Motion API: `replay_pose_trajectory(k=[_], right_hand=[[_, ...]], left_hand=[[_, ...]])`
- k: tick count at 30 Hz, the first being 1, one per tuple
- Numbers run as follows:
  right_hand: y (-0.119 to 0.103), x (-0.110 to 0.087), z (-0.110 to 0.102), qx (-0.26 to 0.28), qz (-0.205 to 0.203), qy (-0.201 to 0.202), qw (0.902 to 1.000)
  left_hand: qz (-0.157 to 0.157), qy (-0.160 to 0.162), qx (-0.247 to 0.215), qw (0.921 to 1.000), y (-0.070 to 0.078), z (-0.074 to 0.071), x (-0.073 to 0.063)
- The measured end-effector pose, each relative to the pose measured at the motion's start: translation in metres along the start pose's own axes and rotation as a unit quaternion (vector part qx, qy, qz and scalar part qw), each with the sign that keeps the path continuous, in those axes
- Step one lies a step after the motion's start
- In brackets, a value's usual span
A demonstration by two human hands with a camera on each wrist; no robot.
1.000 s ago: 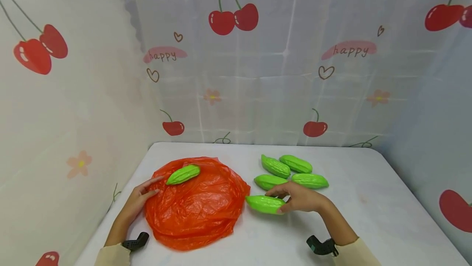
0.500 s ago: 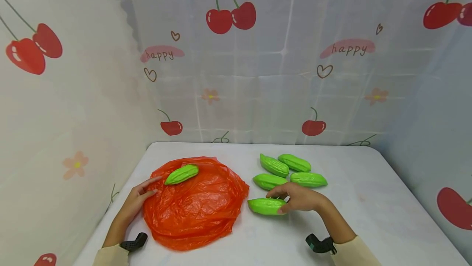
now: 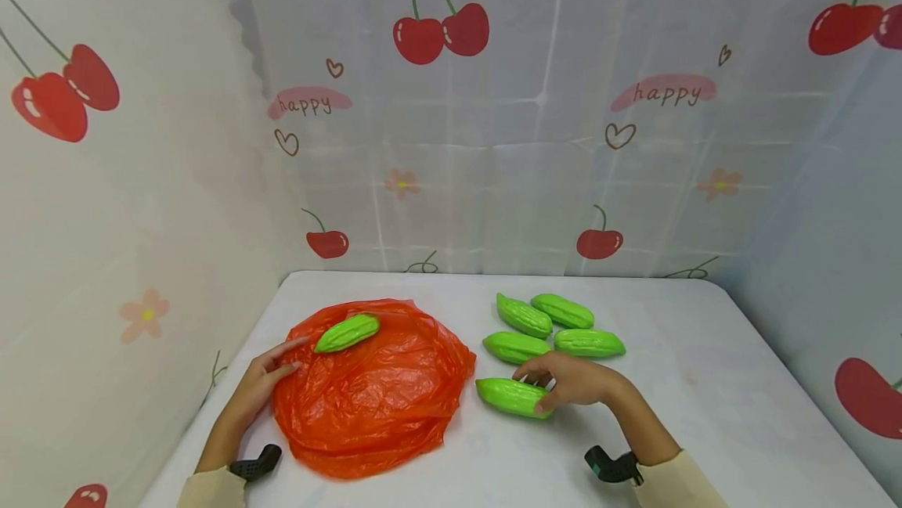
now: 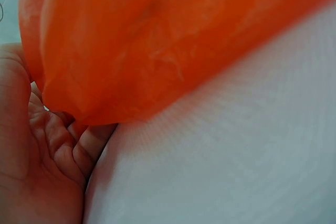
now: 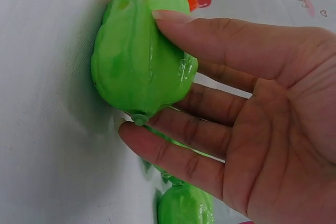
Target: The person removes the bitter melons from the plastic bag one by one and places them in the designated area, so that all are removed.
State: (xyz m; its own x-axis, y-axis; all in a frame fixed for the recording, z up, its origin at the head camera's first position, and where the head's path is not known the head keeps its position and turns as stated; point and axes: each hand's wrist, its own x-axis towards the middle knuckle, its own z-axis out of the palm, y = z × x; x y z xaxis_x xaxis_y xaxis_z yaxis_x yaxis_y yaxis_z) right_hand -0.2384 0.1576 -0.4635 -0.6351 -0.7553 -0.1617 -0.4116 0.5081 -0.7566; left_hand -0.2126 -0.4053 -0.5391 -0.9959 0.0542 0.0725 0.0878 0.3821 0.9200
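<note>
In the head view, my right hand (image 3: 571, 379) holds a bright green bitter melon (image 3: 510, 397) by its right end, low over the white table or on it. The right wrist view shows the thumb across the near side of this bitter melon (image 5: 142, 51) and the fingers on its far side. My left hand (image 3: 261, 383) rests at the left edge of a crumpled orange-red plastic bag (image 3: 373, 406), fingers fairly straight. The bag's edge (image 4: 131, 77) covers part of those fingers in the left wrist view. Another bitter melon (image 3: 348, 333) lies on the bag's upper left.
Several more bitter melons (image 3: 589, 343) lie grouped on the white table (image 3: 705, 383), just beyond my right hand. Curtains with a cherry print (image 3: 465, 140) stand behind the table and at both sides. Each wrist wears a black camera mount (image 3: 611, 465).
The bitter melon in my right hand has shifted slightly right and nearer to me, away from the bag, and its right end has turned nearer. My left hand, the bag and the other bitter melons stay put.
</note>
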Motion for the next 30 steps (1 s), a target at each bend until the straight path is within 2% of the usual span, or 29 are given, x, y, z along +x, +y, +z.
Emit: replay_pose_trajectory(k=[9,21,30], right_hand=[[0.001,-0.002,-0.002,-0.005,0.004,0.002,1.0000],[0.004,-0.008,-0.011,0.017,0.000,-0.001,0.9999],[0.000,-0.019,-0.021,0.025,-0.022,0.011,0.9994]], left_hand=[[-0.003,0.000,0.007,1.0000,0.001,0.000,0.000],[-0.012,0.000,0.019,0.9997,-0.001,-0.002,0.001],[-0.015,-0.002,0.015,0.9998,-0.004,-0.001,0.002]])
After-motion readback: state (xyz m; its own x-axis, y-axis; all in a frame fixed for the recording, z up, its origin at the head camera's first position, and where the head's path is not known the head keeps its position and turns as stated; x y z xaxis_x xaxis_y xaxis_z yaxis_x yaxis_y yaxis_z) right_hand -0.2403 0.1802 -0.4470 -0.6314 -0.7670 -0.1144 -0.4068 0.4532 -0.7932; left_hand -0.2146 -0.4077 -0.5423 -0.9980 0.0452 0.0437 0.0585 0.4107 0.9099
